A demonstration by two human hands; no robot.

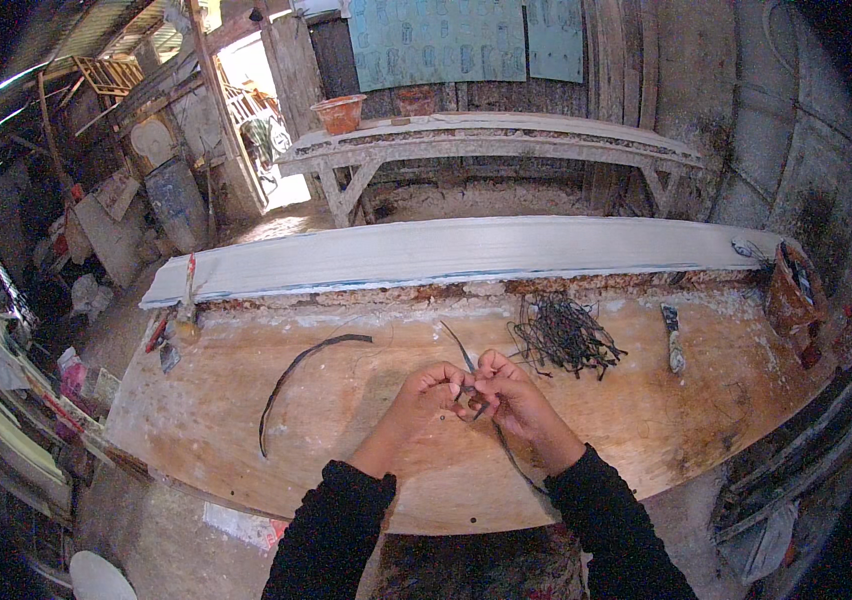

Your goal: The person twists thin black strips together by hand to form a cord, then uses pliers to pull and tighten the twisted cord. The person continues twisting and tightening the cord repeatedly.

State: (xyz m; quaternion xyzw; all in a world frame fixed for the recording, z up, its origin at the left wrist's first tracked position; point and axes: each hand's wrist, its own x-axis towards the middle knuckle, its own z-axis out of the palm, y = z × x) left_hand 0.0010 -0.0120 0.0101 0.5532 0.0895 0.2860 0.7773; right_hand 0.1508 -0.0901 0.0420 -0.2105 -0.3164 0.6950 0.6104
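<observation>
Over the middle of the wooden tabletop (366,480), my left hand (424,392) and my right hand (518,396) are close together, fingertips pinching. Between them runs a thin dark strip (512,456). One end sticks up past the fingers and the other trails toward my right sleeve; whether it is one piece or two I cannot tell. A long, curved black strip (291,372) lies flat on the board left of my hands. Beyond my right hand is a tangled heap of short black strips (571,335), several with knotted-looking ends.
A long white moulded plank (446,250) lies along the table's far side. At its left stands a paint-stained brush (187,300). A paint-smeared tool handle (673,340) and an orange bucket (796,290) are at the right. A whitish bench (486,145) stands behind.
</observation>
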